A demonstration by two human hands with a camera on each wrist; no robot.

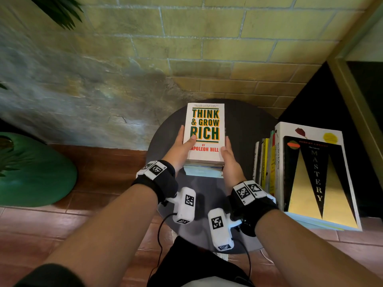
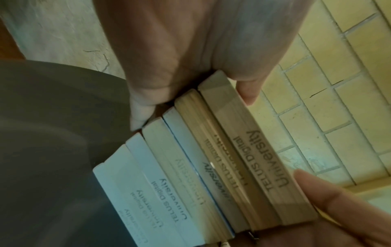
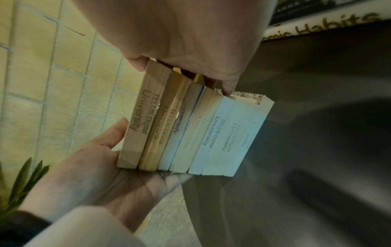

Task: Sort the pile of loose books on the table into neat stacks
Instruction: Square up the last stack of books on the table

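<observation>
forearms (image 1: 99, 235) are stretched to the stack (image 1: 204, 171) on the table (image 1: 244, 129), where the left hand (image 1: 182, 148) and right hand (image 1: 231, 164) are pressed flat-fingered against opposite sides, left thumb laid on top; it is judged stiff but heavy and slippery, so best gripped low.

stacked books (image 3: 180, 133) 7 | hands 2: left hand (image 1: 182, 150), right hand (image 1: 230, 162) | table (image 1: 165, 129) 1
</observation>
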